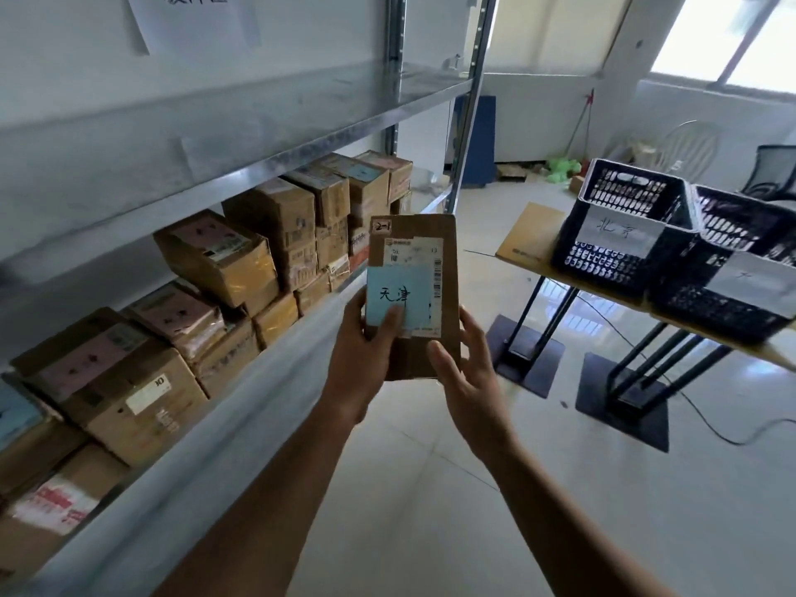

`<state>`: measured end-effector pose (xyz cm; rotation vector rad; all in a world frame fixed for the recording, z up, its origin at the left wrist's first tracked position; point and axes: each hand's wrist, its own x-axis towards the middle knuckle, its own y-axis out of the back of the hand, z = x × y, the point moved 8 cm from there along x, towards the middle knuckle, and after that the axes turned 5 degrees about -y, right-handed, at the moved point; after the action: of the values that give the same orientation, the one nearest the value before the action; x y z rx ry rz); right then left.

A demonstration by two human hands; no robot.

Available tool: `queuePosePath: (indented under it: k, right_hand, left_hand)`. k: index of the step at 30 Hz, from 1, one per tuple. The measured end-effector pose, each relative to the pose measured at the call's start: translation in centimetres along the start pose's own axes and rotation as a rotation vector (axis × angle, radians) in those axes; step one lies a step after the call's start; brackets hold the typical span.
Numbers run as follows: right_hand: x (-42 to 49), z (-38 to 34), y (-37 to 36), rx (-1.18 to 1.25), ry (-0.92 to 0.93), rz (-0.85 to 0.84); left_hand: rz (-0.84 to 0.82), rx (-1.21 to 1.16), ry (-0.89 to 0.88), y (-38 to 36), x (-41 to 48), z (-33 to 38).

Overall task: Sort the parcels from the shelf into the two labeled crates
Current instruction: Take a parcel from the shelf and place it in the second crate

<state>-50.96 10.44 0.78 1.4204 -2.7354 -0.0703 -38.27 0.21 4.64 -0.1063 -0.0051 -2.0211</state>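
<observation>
A galvanised steel shelf (pixel 258 135) fills the left of the room. Its lower deck is stacked with taped brown cardboard boxes (pixel 215 260), some bearing pink or blue notes. To the right, a pale wooden table (pixel 530 234) on black metal legs carries two black plastic lattice crates standing against each other. The left crate (pixel 624 226) wears a white paper label reading 北京, while the right crate (pixel 732 286) has a label too blurred to read.

Between shelf and table, a person holds a parcel (pixel 413 252) up over the tiled floor. It is a flat, rectangular brown cardboard packet, long axis upright and face turned toward the holder. A white barcoded shipping label covers the upper part of its face. On this sits a blue note (pixel 396 295) handwritten 天津, its characters the right way up.

The left hand (pixel 366 351) grips the parcel's lower left edge, thumb pressed on the note. The right hand (pixel 469 368) clasps the lower right corner, thumb on the face and fingers wrapped behind the edge.
</observation>
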Motion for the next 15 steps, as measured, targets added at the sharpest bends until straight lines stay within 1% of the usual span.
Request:
queuePosePath:
  k: [4,6,7,10,13,15]
  right_hand:
    - [-0.9,-1.4,3.4,0.045,0.096,0.123]
    - [-0.9,-1.9,6.3,0.059,0.124,0.154]
    - [-0.8,-1.9,7.9,0.055,0.134,0.176]
    - [-0.8,-2.0,13.2,0.068,0.158,0.277]
    - [-0.7,-0.9,19.8,0.063,0.155,0.373]
    - [-0.8,0.0,24.8,0.048,0.131,0.444]
  left_hand:
    - [-0.063,-0.059,0.001,-3.9,-0.9,-0.6]
    - [-0.135,-0.031,-0.021,-6.2,-0.8,-0.5]
    - [-0.171,0.004,-0.060,-7.5,-0.7,-0.1]
    - [-0.253,0.212,-0.224,-11.8,-0.3,0.9]
    - [-0.239,0.622,-0.395,-15.9,0.5,0.7]
    - [-0.271,0.781,-0.456,-19.5,0.6,0.5]
